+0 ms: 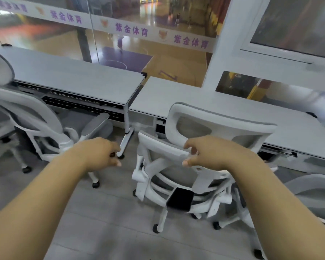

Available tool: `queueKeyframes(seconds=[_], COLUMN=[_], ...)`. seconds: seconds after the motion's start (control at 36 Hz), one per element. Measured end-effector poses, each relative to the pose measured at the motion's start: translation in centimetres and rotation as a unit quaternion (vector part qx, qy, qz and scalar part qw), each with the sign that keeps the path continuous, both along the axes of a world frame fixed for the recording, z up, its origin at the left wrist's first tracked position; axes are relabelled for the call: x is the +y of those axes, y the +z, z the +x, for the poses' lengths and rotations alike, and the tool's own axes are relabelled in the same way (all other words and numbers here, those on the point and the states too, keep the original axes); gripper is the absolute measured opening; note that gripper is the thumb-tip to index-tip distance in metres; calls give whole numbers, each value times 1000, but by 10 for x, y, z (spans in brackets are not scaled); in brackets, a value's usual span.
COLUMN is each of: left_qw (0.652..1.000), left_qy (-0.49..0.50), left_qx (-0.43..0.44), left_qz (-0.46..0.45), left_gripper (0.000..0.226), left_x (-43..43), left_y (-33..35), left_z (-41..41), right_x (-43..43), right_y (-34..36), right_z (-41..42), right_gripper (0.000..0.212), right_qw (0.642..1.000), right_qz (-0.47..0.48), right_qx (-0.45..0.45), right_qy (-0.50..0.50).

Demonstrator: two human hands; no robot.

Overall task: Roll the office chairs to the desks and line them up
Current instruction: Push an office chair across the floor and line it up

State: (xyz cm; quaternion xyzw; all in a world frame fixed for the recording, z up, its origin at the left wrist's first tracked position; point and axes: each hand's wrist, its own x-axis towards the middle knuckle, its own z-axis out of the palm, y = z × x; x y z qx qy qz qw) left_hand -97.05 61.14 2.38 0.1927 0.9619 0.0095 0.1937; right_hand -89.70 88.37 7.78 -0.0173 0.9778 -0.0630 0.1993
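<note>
Glass wall (pixel 158 21), upper frame, overlooks sports court. Left desk (pixel 73 77) and right desk (pixel 204 96) meet mid-frame. Left chair (pixel 32 109) at left desk; centre chair (pixel 165 166) before right desk. Right hand (pixel 208 154) clasps centre chair's backrest rim. Left hand (pixel 101 152), loosely curled, holds nothing.

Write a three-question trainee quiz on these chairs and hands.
1. True or false: the left hand holds a chair.
2. The right hand is at which part of the middle chair? A) armrest B) backrest top C) caster
3. How many chairs show, whole or in part?

Key
1. False: its fingers hang loosely curled in the air and hold nothing.
2. B: fingers above and thumb below the backrest edge; whether the grip is closed is unclear.
3. Three: the left chair, the middle chair, and the right chair, which is cut off by the frame.
</note>
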Motion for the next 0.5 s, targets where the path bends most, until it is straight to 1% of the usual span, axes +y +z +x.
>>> queueKeyframes(seconds=[0.14,0.36,0.44,0.5], left_qw=[999,994,994,992], left_qy=[32,106,111,121], left_qx=[-8,-8,-14,-18], left_qz=[-12,-9,-10,-8], left_gripper=[40,47,47,46], left_x=[-80,-216,-258,-282], left_y=[-1,-10,-10,-10], left_z=[-10,-32,-40,-45], right_x=[-67,-186,-227,-250], right_y=[-12,-36,-44,-49], right_z=[-40,-100,-116,-128], right_gripper=[56,58,56,47], right_qw=[1000,997,996,995], right_qz=[13,27,30,26], right_qx=[-6,-28,-27,-33], right_qy=[25,70,85,92])
